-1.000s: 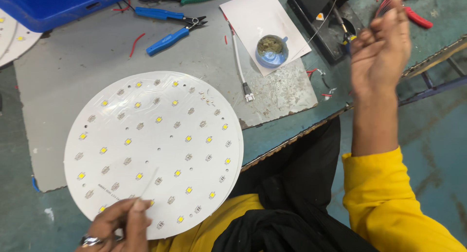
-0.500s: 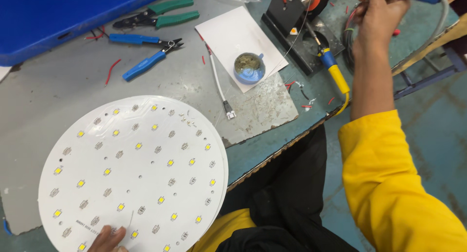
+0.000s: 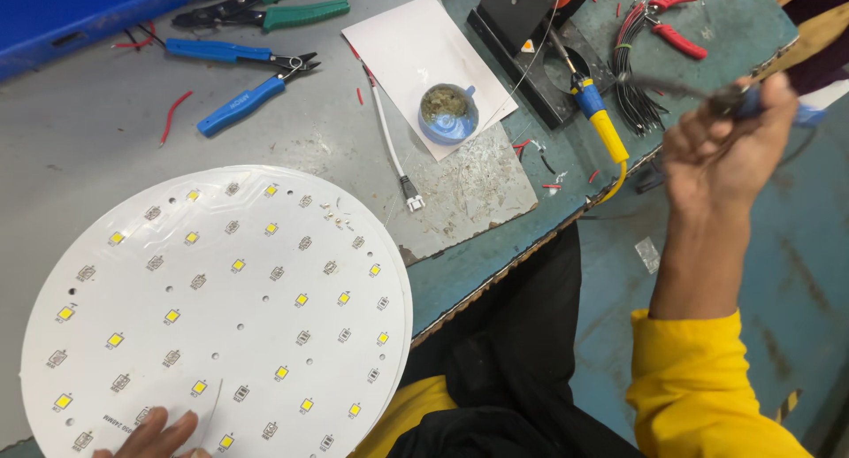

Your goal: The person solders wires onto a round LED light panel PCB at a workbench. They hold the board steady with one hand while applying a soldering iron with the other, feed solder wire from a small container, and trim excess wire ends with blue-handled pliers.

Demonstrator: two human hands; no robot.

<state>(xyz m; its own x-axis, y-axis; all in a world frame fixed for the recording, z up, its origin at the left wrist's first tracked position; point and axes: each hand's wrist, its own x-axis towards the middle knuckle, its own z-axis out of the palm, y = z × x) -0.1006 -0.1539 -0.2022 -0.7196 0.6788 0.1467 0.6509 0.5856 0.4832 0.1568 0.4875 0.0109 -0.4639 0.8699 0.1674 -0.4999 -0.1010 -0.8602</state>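
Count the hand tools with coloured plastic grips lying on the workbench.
3: green-handled pliers at the top edge, blue-handled cutters just below them on the grey mat, and red-handled pliers at top right beside the black wire bundle. Others may lie out of view.

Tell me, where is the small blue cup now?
In the head view, the small blue cup stands on the white paper sheet at top centre, left of the black soldering stand and above the round white LED board.

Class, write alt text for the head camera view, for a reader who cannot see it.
A person's left hand rests on a round white LED board on a grey workbench, while the raised right hand holds a blue-handled tool. Blue pliers lie behind the board.
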